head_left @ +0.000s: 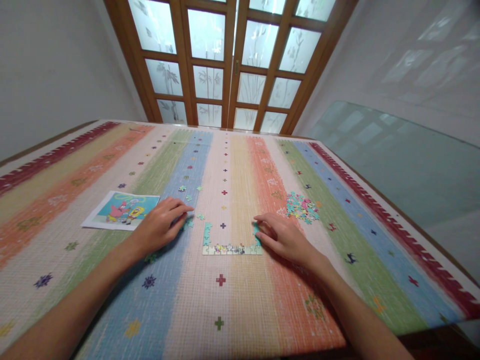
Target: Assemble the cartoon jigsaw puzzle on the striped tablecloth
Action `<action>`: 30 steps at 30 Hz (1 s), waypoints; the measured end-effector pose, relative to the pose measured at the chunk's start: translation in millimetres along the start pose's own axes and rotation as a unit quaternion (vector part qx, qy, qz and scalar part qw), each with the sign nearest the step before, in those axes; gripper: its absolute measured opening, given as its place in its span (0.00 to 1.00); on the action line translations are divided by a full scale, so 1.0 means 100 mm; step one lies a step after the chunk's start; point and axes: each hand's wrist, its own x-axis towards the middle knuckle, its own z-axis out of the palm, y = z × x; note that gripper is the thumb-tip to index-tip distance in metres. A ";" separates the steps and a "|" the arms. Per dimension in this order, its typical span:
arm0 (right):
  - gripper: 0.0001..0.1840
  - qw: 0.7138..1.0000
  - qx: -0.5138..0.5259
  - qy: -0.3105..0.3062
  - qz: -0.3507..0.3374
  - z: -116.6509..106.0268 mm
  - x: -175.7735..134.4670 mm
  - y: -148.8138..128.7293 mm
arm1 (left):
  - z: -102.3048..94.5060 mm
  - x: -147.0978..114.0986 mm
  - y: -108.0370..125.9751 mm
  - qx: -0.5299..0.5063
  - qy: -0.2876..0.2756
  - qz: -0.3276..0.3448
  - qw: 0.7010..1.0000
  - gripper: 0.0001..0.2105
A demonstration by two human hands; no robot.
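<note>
Pastel-striped tablecloth bears a U-shaped teal-and-cream jigsaw border. Right hand, thumb and forefinger parted, is at its right side; left hand, fingers bent, grip unclear, is between loose teal pieces and a white-edged cartoon print. Multicoloured piece heap lies rightward.

No lettering, label, brand, number or sign can be read on the SpongeBob picture sheet, the loose pile of jigsaw pieces, the partly joined jigsaw border, the striped tablecloth or the frosted glass doors.
</note>
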 end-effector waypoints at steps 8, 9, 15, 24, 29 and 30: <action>0.13 1.000 -0.019 0.003 -0.020 0.00 0.00 -0.02 | -0.19 -0.07 -0.36 0.023 -0.019 -0.042 0.999 0.14; 0.13 1.000 -0.022 0.005 -0.021 0.01 0.00 -0.01 | -0.21 -0.07 -0.39 0.025 -0.024 -0.043 0.998 0.14; 0.14 0.999 -0.044 0.008 -0.024 0.02 0.01 0.02 | -0.26 -0.14 -0.49 0.018 -0.043 -0.038 0.998 0.14; 0.13 0.998 -0.055 0.010 -0.030 0.00 0.01 0.01 | -0.19 -0.07 -0.18 -0.017 -0.087 -0.016 0.996 0.12; 0.15 0.997 -0.062 0.010 -0.033 -0.01 0.01 0.01 | -0.15 -0.04 -0.09 -0.029 -0.092 -0.014 0.995 0.10; 0.15 0.998 -0.062 0.009 -0.031 -0.01 0.01 0.01 | -0.15 -0.04 -0.09 -0.033 -0.092 -0.014 0.995 0.10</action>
